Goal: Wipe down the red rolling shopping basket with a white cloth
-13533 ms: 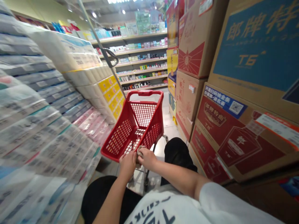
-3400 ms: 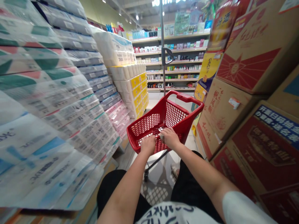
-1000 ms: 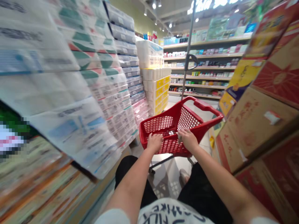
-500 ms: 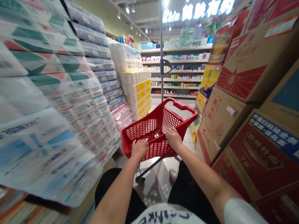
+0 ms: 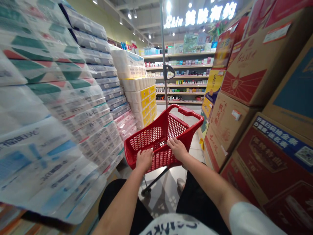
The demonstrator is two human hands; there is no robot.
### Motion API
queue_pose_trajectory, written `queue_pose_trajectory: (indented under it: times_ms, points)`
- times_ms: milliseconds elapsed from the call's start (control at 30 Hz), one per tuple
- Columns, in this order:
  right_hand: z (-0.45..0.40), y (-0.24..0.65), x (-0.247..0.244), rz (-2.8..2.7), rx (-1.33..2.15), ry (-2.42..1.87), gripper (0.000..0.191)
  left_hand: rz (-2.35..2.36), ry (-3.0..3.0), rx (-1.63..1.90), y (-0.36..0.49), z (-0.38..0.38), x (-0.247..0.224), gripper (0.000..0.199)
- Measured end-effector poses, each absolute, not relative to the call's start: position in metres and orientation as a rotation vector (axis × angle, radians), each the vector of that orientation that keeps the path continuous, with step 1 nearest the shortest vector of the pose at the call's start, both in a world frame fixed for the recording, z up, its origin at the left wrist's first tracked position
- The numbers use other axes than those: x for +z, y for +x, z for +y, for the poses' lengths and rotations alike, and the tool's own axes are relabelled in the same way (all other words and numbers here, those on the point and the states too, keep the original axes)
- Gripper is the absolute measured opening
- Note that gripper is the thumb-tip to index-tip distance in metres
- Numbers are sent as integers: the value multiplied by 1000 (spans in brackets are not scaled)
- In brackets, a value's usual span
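Observation:
A red plastic shopping cart [image 5: 144, 138] stands sideways in front of me, its handle at the far right and its basket holding nothing that I can see. My left hand [image 5: 144, 160] is closed over the near rim, towards the basket's left end. Further right along the same rim, my right hand [image 5: 177, 148] also grips the cart, with its fingers bent over the edge. Below the basket, a grey leg with a dark wheel [image 5: 146, 191] rests on the pale floor.
Tall stacks of wrapped tissue packs [image 5: 73, 107] line the left side, with toilet roll packs [image 5: 139, 94] beyond. Cardboard boxes [image 5: 242, 81] are piled closely on the right. A metal pole [image 5: 163, 49] rises behind the cart. Stocked shelves [image 5: 188, 67] stand across the back.
The view has turned slightly, so the pole, boxes and cart appear a little further left. Both hands stay on the cart's near rim, with the right hand slightly further left in the picture.

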State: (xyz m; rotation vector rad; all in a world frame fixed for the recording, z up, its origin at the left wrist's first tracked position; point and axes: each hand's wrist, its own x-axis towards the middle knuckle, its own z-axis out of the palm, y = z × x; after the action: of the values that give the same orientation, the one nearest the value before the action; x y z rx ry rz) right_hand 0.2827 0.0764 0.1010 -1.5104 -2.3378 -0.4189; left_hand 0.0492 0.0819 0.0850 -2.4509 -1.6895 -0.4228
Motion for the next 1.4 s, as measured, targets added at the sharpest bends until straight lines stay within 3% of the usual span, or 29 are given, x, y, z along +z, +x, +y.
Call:
queue_pose_trajectory:
  times_ms: [133, 267, 500, 700, 867, 1100, 1400]
  points:
    - [86, 317, 120, -2255, -426, -1539, 31, -1694, -2459, -423, 52, 80, 86, 28]
    - [88, 330, 119, -1937, -462, -1682, 32, -1716, -2457, -437, 56, 82, 86, 29]
    - [77, 254, 86, -2065, -357, -1509, 25, -1714, -2474, -435, 64, 82, 84, 33]
    - [74, 258, 95, -2181, -273, -1425, 23, -1697, -2494, -426, 62, 79, 86, 33]
    - [77, 280, 101, -1882, -242, -1619, 23, -1708, -2490, -447, 65, 78, 87, 33]
    - [66, 245, 63, -1993, -66, -1205, 29, -1644, -2527, -490, 65, 78, 86, 37]
    - [58, 233, 39, -1811, 39, -1248, 31, -1587, -2579, -465, 63, 76, 87, 35]
